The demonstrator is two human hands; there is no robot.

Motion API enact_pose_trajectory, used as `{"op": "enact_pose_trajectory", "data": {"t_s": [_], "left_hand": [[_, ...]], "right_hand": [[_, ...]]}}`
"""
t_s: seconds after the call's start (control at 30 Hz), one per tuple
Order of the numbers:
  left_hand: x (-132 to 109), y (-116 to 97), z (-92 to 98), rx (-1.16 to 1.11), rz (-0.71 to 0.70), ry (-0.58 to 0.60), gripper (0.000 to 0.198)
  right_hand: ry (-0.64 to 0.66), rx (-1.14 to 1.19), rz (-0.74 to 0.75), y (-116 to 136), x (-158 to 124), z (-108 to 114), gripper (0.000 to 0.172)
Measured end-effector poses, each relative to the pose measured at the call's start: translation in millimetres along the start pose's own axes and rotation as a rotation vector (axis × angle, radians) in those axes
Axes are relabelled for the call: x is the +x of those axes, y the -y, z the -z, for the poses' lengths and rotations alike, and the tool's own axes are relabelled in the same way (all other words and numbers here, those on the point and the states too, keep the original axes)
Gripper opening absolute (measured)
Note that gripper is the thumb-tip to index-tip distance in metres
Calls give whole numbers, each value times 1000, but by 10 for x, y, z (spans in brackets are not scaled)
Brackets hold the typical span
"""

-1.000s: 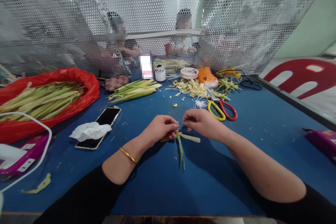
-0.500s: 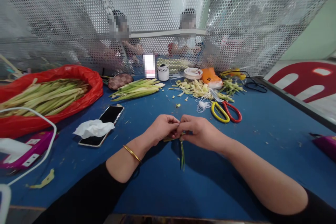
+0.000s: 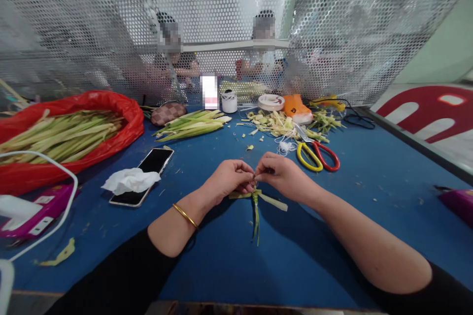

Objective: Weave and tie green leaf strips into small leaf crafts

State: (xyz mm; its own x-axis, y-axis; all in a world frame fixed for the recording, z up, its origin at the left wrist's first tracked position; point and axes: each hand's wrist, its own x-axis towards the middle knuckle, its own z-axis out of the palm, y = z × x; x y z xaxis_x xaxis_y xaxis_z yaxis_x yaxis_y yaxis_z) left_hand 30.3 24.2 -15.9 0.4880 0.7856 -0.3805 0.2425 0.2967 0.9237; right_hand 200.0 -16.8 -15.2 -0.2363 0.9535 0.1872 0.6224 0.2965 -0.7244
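The slim leaf bundle (image 3: 255, 202) lies on the near side of your left hand (image 3: 231, 177), its long axis pointing back toward you; a pale strip (image 3: 275, 202) juts from it to the right. That hand is the nearer one, its grip pinching the bundle's far end. Your right hand (image 3: 279, 171) sits just beside, thumb and fingertip pressed together, though I can't tell whether anything is between them. Beneath is the blue worktop (image 3: 218, 266); whether the bundle's tail touches it is unclear. Scissors (image 3: 303, 134) lie beyond your right hand, and a perforated screen (image 3: 218, 0) stands behind.
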Motion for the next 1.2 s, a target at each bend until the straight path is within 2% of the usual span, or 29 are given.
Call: {"op": "enact_pose_trajectory", "data": {"t_s": [0.23,0.5,0.67,0.73,0.8,0.93,1.2], "left_hand": [[-16,5,-2,47,-27,57,8],[-22,14,62,114,-37,181,12],[-26,5,53,181,-17,155,17],[-31,0,38,167,-27,145,18],[-31,0,28,151,-36,144,18],[-21,16,29,159,-48,150,20],[-16,22,46,146,-48,130,16]], "right_hand": [[-3,152,-33,8,4,42,9],[-43,430,-224,-87,25,-126,5],[-25,479,-231,-67,36,-112,9],[-1,435,-252,-53,28,-57,12],[36,287,-286,-51,16,5,16],[178,59,-346,-69,-1,47,20],[143,93,-301,-66,-12,24,14]]}}
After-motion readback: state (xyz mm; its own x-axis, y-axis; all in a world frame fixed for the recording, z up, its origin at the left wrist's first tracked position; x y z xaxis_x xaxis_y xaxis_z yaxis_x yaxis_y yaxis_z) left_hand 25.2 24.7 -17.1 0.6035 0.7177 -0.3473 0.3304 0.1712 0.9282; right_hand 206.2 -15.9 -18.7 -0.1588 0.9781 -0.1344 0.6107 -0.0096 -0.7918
